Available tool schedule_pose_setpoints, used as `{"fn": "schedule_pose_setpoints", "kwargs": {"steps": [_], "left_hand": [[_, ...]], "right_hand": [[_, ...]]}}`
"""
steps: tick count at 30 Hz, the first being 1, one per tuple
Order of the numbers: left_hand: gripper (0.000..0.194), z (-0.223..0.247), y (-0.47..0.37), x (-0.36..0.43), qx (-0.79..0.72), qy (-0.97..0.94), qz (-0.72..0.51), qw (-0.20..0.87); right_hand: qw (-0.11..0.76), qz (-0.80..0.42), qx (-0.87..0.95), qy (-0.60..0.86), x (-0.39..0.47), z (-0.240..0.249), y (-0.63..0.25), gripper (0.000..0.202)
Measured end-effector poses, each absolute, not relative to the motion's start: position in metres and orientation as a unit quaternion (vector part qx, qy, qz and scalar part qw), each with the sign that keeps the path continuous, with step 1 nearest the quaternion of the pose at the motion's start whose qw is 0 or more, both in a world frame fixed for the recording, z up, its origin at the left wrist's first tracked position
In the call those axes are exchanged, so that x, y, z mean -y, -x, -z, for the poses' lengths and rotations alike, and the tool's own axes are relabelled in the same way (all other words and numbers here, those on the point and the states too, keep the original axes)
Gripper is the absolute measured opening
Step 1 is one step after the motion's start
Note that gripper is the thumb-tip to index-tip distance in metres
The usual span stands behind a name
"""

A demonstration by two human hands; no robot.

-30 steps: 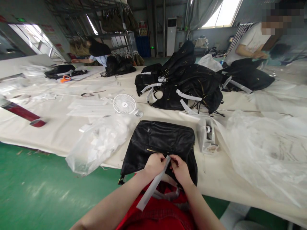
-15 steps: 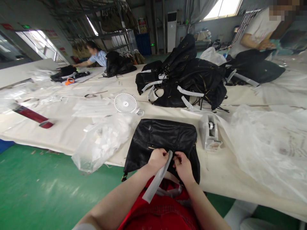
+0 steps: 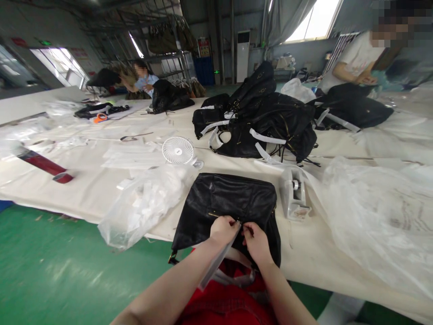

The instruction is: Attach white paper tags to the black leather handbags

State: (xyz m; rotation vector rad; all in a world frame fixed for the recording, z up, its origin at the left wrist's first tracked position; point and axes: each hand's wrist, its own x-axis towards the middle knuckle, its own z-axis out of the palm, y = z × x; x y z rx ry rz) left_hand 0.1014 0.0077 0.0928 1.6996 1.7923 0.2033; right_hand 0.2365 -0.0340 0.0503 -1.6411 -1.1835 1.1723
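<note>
A black handbag lies flat on the table edge in front of me, with a gold zipper across its front. My left hand is closed in a pinch on the upper end of a whitish translucent strip, which hangs down past the bag toward my lap. Close beside it, my right hand has its fingertips pinched together at the same spot on the bag. What sits between those right fingertips is too small to make out. A pale wrapped strap loops below the bag, over my red clothing.
Right of the bag stands a tape dispenser, with plastic sheeting beyond. To the left are a clear bag of scraps, a white fan and a dark red tube. Black bags are heaped ahead. Two co-workers stand across the table.
My hands have drawn a little closer together, and the strip has turned narrower to my view. The view has shifted slightly upward. At far left, a co-worker has raised a dark item.
</note>
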Motion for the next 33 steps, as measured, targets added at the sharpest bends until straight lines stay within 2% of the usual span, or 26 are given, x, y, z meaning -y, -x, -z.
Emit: {"fn": "schedule_pose_setpoints", "kwargs": {"steps": [5,11,16,19,24,27,30,33], "left_hand": [[0.024,-0.083,-0.102,-0.012,-0.693,-0.639,-0.100,0.319],[0.023,-0.077,-0.103,-0.002,-0.680,-0.661,-0.154,0.276],[0.019,-0.078,-0.097,0.003,-0.644,-0.697,-0.183,0.259],[0.019,-0.078,-0.093,0.009,-0.597,-0.760,-0.148,0.210],[0.033,-0.070,-0.098,0.024,-0.504,-0.860,-0.024,0.078],[0.033,-0.065,-0.104,0.029,-0.468,-0.883,-0.003,0.042],[0.034,-0.067,-0.104,0.030,-0.471,-0.879,-0.011,0.067],[0.037,-0.075,-0.098,0.025,-0.533,-0.831,-0.057,0.149]], "right_hand": [[0.370,-0.483,0.450,0.654,0.030,-0.051,-0.237,0.023],[0.312,-0.570,0.417,0.636,0.016,-0.057,-0.235,0.029],[0.311,-0.597,0.384,0.632,0.007,-0.056,-0.235,0.029],[0.318,-0.595,0.365,0.641,0.006,-0.055,-0.233,0.028],[0.325,-0.585,0.341,0.660,0.007,-0.057,-0.230,0.021],[0.324,-0.578,0.332,0.672,0.008,-0.059,-0.230,0.026],[0.323,-0.573,0.332,0.676,0.007,-0.060,-0.229,0.032],[0.332,-0.566,0.331,0.678,0.006,-0.057,-0.226,0.033]]}}
